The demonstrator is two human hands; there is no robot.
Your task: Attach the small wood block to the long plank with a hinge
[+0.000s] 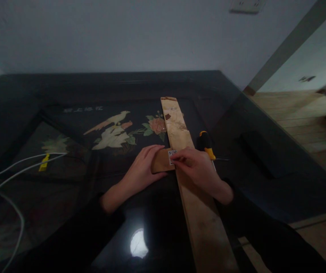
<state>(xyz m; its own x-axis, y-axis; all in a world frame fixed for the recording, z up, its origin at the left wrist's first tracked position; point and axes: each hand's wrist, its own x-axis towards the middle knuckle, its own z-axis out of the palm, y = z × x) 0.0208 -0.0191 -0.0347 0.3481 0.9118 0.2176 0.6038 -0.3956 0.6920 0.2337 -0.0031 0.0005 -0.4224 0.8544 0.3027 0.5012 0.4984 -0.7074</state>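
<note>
My left hand (141, 167) is closed around a small brown wooden block (159, 161), thumb on its near side and fingers on its far side. The block lies against the left edge of a long wooden plank (180, 132). A small pale square plate (172, 152) with dark marks, perhaps a hinge, sits where block and plank meet. At this plate my right hand (198, 168) has thumb and fingertips pinched together; whatever is between them is too small to make out. Just right of the plank, a screwdriver with a black and yellow handle (206, 146) lies beyond my right hand.
The plank runs lengthwise across a glossy black table (108, 89) with an inlaid bird and flowers. White cables (17, 204) with a yellow tag (43, 163) lie at the left. A dark flat object (265, 155) rests at the right. Behind the table stands a wall (108, 38).
</note>
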